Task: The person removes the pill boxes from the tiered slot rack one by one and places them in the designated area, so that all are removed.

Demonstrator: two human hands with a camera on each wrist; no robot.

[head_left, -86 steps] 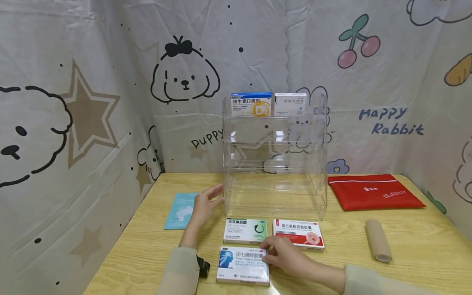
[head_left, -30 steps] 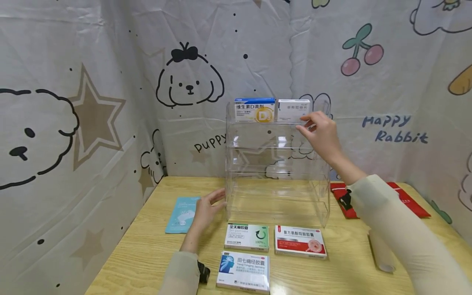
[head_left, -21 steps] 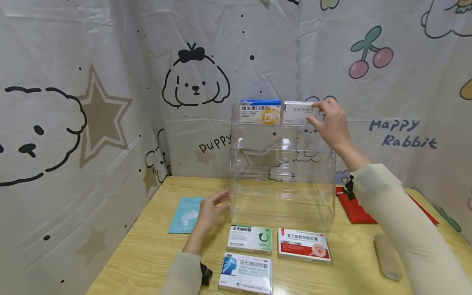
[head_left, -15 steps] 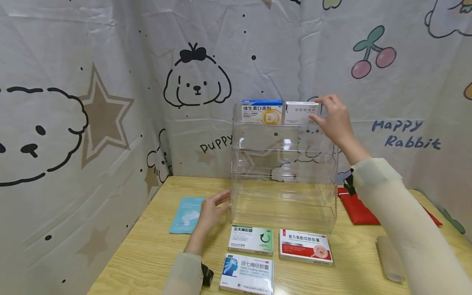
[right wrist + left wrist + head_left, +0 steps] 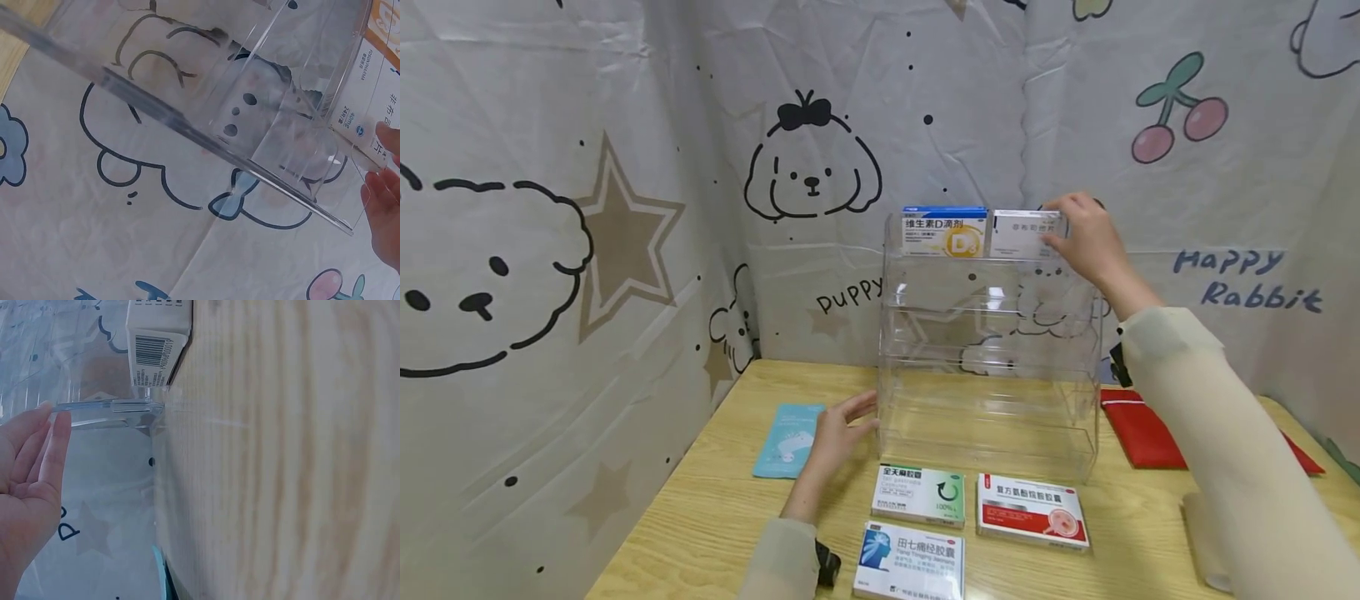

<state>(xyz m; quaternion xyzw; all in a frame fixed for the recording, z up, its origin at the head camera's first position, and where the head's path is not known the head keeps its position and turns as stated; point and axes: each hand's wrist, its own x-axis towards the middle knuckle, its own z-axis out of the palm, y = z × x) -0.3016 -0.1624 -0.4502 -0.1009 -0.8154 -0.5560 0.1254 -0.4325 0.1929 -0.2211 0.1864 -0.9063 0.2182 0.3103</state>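
While it stands upright on the top tier of a clear plastic stepped rack [image 5: 988,362], the small white rectangular paper carton [image 5: 1018,235] has its right end pinched between the thumb and fingers of the right hand [image 5: 1093,242]. Just beside it, toward the rack's upper left corner, stands a white carton with a blue top and yellow disc [image 5: 943,232]; nothing grips that one, so it seems settled. The white one looks placed but not yet released.

Low on the rack's left edge, the left hand [image 5: 838,433] rests its nearly straight fingertips against the side panel, thumb apart from fingers; how hard it presses I cannot tell.

In front of the rack's lower edge, three flat cartons lie on the yellow wood-grain desk [image 5: 700,500]: a green-and-white one [image 5: 921,496], a red-and-white one [image 5: 1032,512] and a white one with a blue head picture [image 5: 910,562]. By my judgement, two are shelved and these three remain.

Near the desk's left edge lies a flat teal sachet [image 5: 786,442]; toward its far right corner, a red zipped pouch [image 5: 1142,433], partly behind the sleeve.
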